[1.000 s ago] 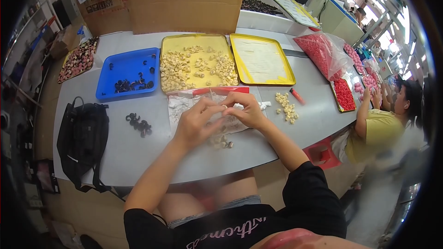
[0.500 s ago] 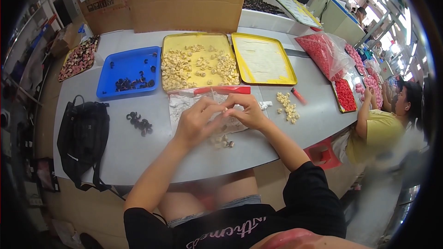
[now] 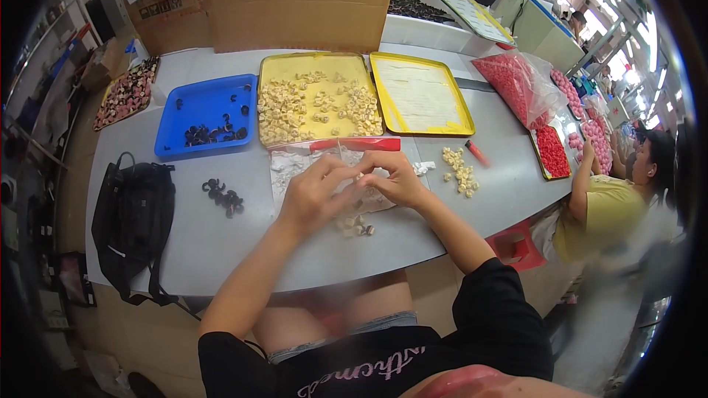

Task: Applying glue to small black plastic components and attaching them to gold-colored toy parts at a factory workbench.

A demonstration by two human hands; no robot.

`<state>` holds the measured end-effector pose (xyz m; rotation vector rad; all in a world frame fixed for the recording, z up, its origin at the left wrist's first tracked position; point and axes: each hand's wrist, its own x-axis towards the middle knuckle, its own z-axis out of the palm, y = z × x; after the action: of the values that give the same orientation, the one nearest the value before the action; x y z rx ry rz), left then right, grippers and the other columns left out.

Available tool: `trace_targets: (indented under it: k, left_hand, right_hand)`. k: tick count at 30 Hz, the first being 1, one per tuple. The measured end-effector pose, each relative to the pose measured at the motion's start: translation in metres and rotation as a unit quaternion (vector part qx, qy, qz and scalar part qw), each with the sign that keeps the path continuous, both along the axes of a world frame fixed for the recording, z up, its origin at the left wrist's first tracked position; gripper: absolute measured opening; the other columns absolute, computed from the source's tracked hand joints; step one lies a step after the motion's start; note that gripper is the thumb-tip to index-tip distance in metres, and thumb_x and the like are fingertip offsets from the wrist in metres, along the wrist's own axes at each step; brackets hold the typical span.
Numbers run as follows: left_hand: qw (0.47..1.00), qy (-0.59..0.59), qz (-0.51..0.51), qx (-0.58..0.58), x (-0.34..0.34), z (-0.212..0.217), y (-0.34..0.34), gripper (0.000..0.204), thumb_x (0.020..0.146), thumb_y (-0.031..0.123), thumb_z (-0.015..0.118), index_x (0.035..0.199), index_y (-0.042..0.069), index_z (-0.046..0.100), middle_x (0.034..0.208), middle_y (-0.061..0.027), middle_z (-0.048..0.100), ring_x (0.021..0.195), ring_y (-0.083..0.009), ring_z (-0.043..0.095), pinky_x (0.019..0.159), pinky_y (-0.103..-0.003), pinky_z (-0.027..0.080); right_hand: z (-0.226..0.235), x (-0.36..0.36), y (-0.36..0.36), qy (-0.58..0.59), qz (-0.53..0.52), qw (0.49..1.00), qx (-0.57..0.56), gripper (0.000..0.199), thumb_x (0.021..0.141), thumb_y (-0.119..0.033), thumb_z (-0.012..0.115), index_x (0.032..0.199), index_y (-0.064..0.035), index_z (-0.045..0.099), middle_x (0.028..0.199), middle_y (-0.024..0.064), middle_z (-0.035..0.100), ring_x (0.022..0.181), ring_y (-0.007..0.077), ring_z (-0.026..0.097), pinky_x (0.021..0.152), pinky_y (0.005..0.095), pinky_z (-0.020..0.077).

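My left hand point(image 3: 313, 193) and my right hand point(image 3: 396, 179) meet above a crumpled white sheet point(image 3: 284, 167), their fingertips pinched together. Whatever lies between the fingers is tiny and mostly hidden; only a pale speck shows. Just below the hands, a few small cream and dark parts point(image 3: 357, 228) lie on the grey table. To the right is a loose pile of cream plastic parts point(image 3: 461, 171). Small black parts point(image 3: 223, 197) form a pile on the left. Behind the hands, a yellow tray point(image 3: 317, 63) carries many cream parts.
A blue tray point(image 3: 171, 125) with black parts and a yellow-rimmed tray point(image 3: 420, 96) flank it. A red lighter-like stick point(image 3: 477, 152) lies right. A black bag point(image 3: 133, 221) rests at left; cardboard boxes point(image 3: 295, 15) stand behind. Rightward are a bag of red parts point(image 3: 512, 88) and a co-worker point(image 3: 608, 203).
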<state>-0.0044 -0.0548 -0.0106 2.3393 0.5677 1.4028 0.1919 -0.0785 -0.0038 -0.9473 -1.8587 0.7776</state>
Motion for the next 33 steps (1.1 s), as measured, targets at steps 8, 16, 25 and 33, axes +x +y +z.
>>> trace_targets:
  k: [8, 16, 25, 33]
  left_hand:
    - [1.000, 0.001, -0.002, 0.005, -0.0008, 0.0021, -0.0009, 0.029, 0.070, 0.002, 0.076, 0.096, 0.008, 0.065, 0.086, -0.0059, 0.060, 0.068, -0.0189, 0.061, 0.056, -0.028, 0.051]
    - [1.000, 0.003, -0.008, -0.006, -0.0022, 0.0029, -0.0013, 0.032, 0.069, 0.008, 0.076, 0.099, 0.009, 0.065, 0.082, -0.0055, 0.059, 0.069, -0.0219, 0.062, 0.058, -0.032, 0.051]
    - [1.000, 0.002, 0.002, -0.006, -0.0025, 0.0020, -0.0008, 0.032, 0.069, 0.006, 0.074, 0.099, 0.007, 0.064, 0.083, -0.0061, 0.060, 0.070, -0.0225, 0.063, 0.059, -0.032, 0.052]
    - [1.000, 0.004, -0.003, -0.008, -0.0030, -0.0004, 0.0003, 0.034, 0.067, 0.000, 0.073, 0.098, 0.008, 0.065, 0.086, -0.0058, 0.061, 0.068, -0.0184, 0.061, 0.057, -0.028, 0.051]
  right_hand:
    - [0.0009, -0.0015, -0.0006, -0.004, 0.004, 1.000, -0.005, 0.021, 0.082, -0.019, 0.070, 0.087, 0.0005, 0.065, 0.075, 0.0063, 0.063, 0.069, 0.0149, 0.058, 0.064, 0.0269, 0.0458]
    - [0.0067, -0.0003, -0.0025, -0.014, 0.013, 0.999, -0.027, 0.016, 0.084, -0.013, 0.068, 0.090, 0.0013, 0.066, 0.080, 0.0076, 0.065, 0.071, 0.0163, 0.059, 0.066, 0.0284, 0.0471]
    - [0.0085, 0.0006, -0.0029, -0.012, 0.010, 1.000, -0.020, 0.016, 0.084, -0.013, 0.068, 0.092, 0.0002, 0.066, 0.083, 0.0070, 0.065, 0.073, 0.0154, 0.061, 0.067, 0.0278, 0.0481]
    - [0.0067, 0.0009, -0.0011, -0.019, 0.015, 1.000, -0.010, 0.015, 0.084, -0.012, 0.068, 0.093, -0.0002, 0.066, 0.083, 0.0063, 0.064, 0.073, 0.0147, 0.060, 0.067, 0.0272, 0.0477]
